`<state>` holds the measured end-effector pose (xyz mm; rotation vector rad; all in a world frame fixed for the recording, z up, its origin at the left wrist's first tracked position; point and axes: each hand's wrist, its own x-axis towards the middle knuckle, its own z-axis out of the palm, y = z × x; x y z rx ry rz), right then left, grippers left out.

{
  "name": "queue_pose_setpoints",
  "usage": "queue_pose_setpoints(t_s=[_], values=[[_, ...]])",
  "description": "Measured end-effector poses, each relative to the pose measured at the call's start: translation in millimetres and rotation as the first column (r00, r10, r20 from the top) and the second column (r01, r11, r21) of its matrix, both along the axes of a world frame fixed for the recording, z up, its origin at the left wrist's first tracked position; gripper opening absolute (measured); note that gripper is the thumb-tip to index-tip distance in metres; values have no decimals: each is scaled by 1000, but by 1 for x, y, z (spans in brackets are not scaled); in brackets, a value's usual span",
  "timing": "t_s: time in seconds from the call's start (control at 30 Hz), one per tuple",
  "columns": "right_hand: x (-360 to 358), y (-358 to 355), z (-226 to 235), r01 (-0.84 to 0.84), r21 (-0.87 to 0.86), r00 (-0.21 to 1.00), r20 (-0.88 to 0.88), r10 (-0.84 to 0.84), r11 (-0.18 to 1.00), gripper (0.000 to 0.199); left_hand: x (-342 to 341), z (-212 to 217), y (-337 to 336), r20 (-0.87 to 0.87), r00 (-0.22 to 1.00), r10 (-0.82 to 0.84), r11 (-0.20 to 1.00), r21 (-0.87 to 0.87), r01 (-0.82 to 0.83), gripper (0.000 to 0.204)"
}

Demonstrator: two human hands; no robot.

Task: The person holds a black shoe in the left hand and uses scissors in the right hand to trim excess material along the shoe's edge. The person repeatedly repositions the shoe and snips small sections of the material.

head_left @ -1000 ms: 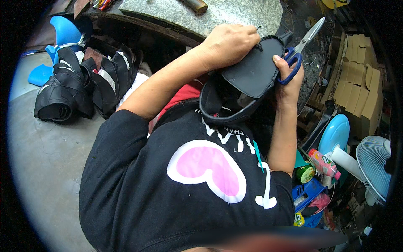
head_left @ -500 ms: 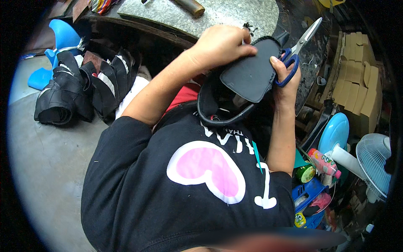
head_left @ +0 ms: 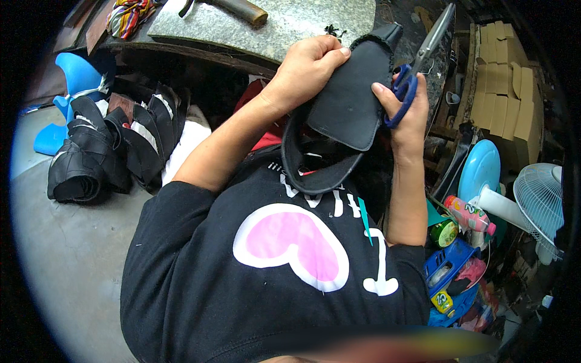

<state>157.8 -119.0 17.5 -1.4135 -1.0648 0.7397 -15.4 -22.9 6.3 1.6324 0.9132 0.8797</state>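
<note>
Two hands are at work on one black shoe piece (head_left: 348, 103), which we hold up in front of our chest, just below the edge of the stone slab (head_left: 284, 24). Our left hand (head_left: 305, 69) has its fingers curled together over the top rim of the piece, thumb pressed along the frayed edge, so the grip is clamped on it. Our right hand (head_left: 408, 112) has its fingers through the blue handles of the scissors (head_left: 417, 66), closed around them, with one fingertip resting on the right edge of the shoe piece. The blades point up and away to the right, and we see them lying close together. A black curved strap (head_left: 308, 172) hangs from the underside of the piece in a loop against our black shirt (head_left: 242, 284).

Further out, on our left, a heap of black shoe parts (head_left: 109, 151) lies on the grey floor (head_left: 66, 254), beside a blue plastic stool (head_left: 69, 91). On the slab lie a wooden handle (head_left: 239, 9) and a bundle of coloured cloth (head_left: 130, 12). On our right stand stacked cardboard boxes (head_left: 505, 91), a white fan (head_left: 538, 202), a round blue lid (head_left: 481, 169), a pink bottle (head_left: 469, 213) and a blue basket (head_left: 451, 275) of small items.
</note>
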Motion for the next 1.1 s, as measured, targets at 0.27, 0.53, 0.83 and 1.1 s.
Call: queue_pose_setpoints(t_s=[0.27, 0.53, 0.83, 1.1], values=[[25, 2, 8, 50, -21, 981, -185, -53, 999, 33, -6, -4, -4, -33, 996, 83, 996, 43, -82, 27], [13, 1, 3, 110, 138, 971, 198, -136, 984, 36, -4, 14, -15, -71, 993, 94, 982, 172, -80, 23], [3, -25, 16, -185, -152, 982, -57, 178, 971, 39, -10, 12, -11, -310, 886, 345, 790, 605, -95, 16], [-4, -20, 7, -142, -77, 933, -345, 108, 987, 34, 6, 18, -23, -261, 965, 18, 527, 823, 212, 29]])
